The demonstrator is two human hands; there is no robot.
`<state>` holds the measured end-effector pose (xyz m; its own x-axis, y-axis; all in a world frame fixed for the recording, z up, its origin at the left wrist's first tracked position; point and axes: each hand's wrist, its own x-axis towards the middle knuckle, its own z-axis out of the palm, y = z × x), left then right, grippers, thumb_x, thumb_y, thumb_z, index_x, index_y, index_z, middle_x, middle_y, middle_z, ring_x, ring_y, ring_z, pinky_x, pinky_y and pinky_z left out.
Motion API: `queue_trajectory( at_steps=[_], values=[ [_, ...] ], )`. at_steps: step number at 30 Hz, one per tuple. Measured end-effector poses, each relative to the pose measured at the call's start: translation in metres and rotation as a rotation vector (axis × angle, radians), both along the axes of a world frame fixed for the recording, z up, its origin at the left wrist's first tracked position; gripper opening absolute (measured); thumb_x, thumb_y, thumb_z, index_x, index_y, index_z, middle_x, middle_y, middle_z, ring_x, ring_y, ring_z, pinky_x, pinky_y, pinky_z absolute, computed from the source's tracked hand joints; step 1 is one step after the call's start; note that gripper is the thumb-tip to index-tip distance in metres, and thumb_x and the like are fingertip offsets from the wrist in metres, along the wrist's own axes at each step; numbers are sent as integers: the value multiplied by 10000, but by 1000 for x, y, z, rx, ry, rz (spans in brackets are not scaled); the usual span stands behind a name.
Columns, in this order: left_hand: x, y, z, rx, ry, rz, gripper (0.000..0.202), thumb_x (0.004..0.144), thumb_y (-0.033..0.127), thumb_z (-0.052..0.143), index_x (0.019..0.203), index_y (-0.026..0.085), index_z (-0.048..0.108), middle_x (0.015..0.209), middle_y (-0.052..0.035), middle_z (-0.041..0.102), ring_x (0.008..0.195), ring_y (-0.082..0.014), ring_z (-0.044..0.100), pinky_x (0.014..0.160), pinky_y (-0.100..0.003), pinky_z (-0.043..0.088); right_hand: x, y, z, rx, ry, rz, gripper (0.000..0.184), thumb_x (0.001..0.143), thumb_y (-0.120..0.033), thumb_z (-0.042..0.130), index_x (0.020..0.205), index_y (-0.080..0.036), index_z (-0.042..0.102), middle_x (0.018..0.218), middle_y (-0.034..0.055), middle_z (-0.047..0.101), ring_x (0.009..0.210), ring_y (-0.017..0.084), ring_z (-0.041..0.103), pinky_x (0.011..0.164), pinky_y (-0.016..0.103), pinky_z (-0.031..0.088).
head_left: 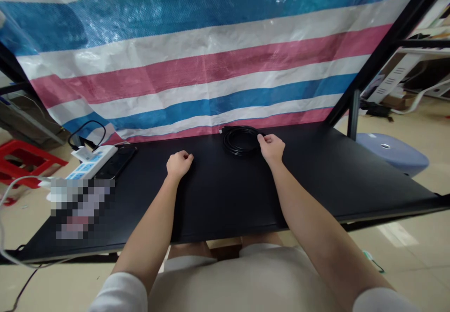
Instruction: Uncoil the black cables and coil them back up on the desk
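A coil of black cable [241, 139] lies at the back of the black table [316, 176], against the striped tarp. My right hand [270, 147] rests at the coil's right edge with thumb and fingers pinched on the cable. My left hand [179, 163] sits on the tabletop to the left of the coil, fingers curled into a loose fist with nothing seen in it. Both forearms reach forward over the table.
A white power strip [92, 162] and a dark phone [116, 162] lie at the table's left end, with a black cord looped behind. A blue, white and pink tarp [211, 68] hangs behind. Red stool [24, 159] left; pale blue stool [392, 152] right.
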<state>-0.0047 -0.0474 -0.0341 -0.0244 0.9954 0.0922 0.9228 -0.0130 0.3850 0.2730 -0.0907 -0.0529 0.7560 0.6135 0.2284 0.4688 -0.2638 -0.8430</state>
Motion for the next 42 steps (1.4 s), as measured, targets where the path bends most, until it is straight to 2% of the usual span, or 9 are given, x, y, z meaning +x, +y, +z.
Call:
queue_trajectory(
  at_steps=[5,15,21,28,31,35,38,40,42],
  values=[
    [0,-2,-6,170,-145,-14,208,776,332,490,611,242,578,671,-34,670,748,-221,655,686,-292,456,-5,-1,2,-122,-94,-31,199,693,-380,638,593,-238,541,637,37,638,738,237,629,713,356,488],
    [4,1,-4,214,-297,-4,212,749,308,498,551,233,498,597,-7,612,665,-184,614,696,-278,448,-12,-3,11,-299,-138,-97,126,721,-294,585,626,-220,619,758,112,676,799,296,655,741,415,493],
    [0,2,-2,223,-378,58,230,754,295,502,534,232,475,567,4,582,654,-178,588,701,-278,455,-5,7,1,-104,-135,-116,193,794,-296,489,644,-211,576,693,88,647,765,255,632,760,372,486],
    [2,5,-7,213,-387,38,150,769,297,514,652,215,558,647,-8,603,703,-182,604,739,-296,471,-2,14,-13,190,-212,-118,185,888,-286,342,844,-203,501,814,61,582,841,206,581,822,341,454],
    [2,7,-12,285,-370,-26,140,766,308,543,810,198,619,768,-39,634,798,-198,622,798,-317,483,-4,13,-18,281,-302,-34,178,900,-282,311,902,-204,472,887,84,555,896,217,567,860,368,444],
    [2,5,-19,475,-409,-186,416,775,400,583,1124,175,589,1100,-117,630,1066,-239,588,936,-365,462,-13,10,-17,277,-381,129,153,888,-265,334,949,-203,460,948,108,533,958,235,562,870,375,439],
    [10,-1,-22,529,-437,-376,574,759,455,620,1250,172,526,1296,-150,552,1234,-261,503,1022,-389,413,-24,9,-17,217,-456,170,166,896,-290,341,960,-210,472,953,105,538,944,229,571,847,358,448],
    [19,-6,-24,481,-434,-500,560,749,455,642,1227,180,547,1274,-140,582,1227,-263,515,1031,-393,408,-30,11,-19,235,-505,180,180,906,-325,337,940,-218,478,914,93,546,893,220,579,814,351,456],
    [27,-9,-24,377,-446,-568,399,779,420,617,1106,191,606,1079,-105,675,1065,-242,615,951,-371,464,-36,13,-22,355,-541,205,206,916,-374,332,897,-226,475,854,75,548,816,211,580,755,344,462]
  ],
)
